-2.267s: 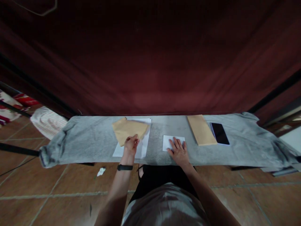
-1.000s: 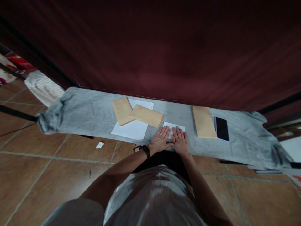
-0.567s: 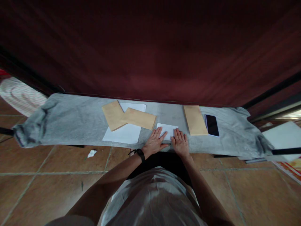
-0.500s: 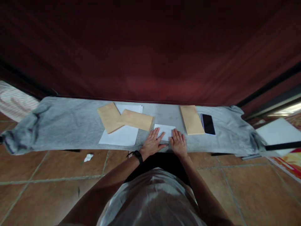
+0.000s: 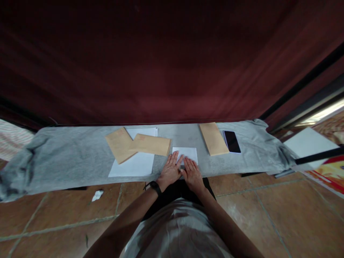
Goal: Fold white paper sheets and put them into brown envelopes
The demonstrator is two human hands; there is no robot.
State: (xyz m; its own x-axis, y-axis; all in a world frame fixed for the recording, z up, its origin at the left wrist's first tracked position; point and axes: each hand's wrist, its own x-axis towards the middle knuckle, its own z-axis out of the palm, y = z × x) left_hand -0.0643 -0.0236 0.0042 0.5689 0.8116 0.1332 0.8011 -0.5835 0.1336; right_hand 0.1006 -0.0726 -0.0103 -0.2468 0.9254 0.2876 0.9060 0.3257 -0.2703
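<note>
A small folded white paper (image 5: 186, 153) lies on the grey cloth (image 5: 75, 157) that covers a long bench. My left hand (image 5: 170, 170) and my right hand (image 5: 191, 172) lie flat side by side on the paper's near edge, fingers stretched out. A black band sits on my left wrist. Just left of my hands, two brown envelopes (image 5: 139, 144) rest partly on a stack of white sheets (image 5: 133, 165). Neither hand holds anything.
A third brown envelope (image 5: 213, 138) and a black phone (image 5: 232, 141) lie to the right on the cloth. A dark red curtain (image 5: 172, 64) hangs behind the bench. A paper scrap (image 5: 97, 195) is on the tiled floor. A white board (image 5: 309, 142) stands at the far right.
My left hand let go of a brown envelope on the white sheets and came over beside my right hand on the folded paper. Both hands have since slid toward its near edge.
</note>
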